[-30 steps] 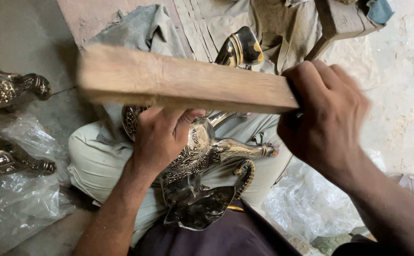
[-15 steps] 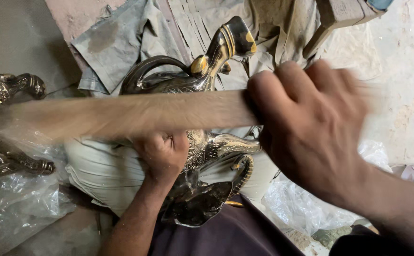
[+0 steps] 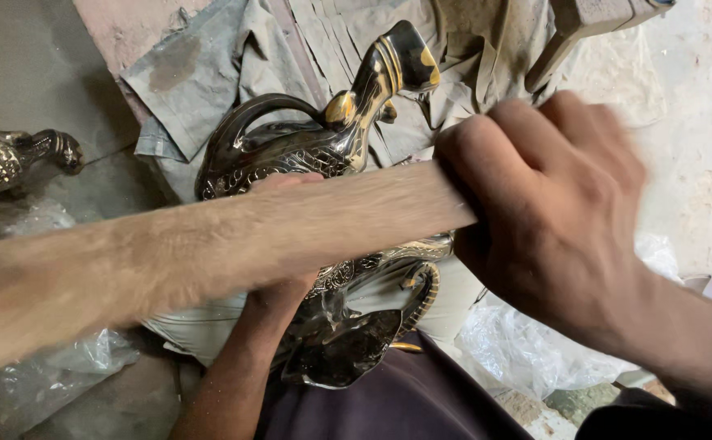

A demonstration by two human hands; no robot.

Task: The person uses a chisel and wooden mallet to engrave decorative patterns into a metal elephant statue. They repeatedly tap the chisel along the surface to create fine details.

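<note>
Head view: our right hand (image 3: 547, 204) clenches the stick (image 3: 209, 253); left fingers (image 3: 287, 183) press the bird (image 3: 323, 147) beneath. A misjudged stroke could hit those fingers.

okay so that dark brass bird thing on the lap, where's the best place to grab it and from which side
Probably the slim upright neck of the brass bird, taken from above: it stands clear of the cloth, narrow enough for a closed grip. The left hand already steadies the body; the right hand holds the wooden bat.
</note>
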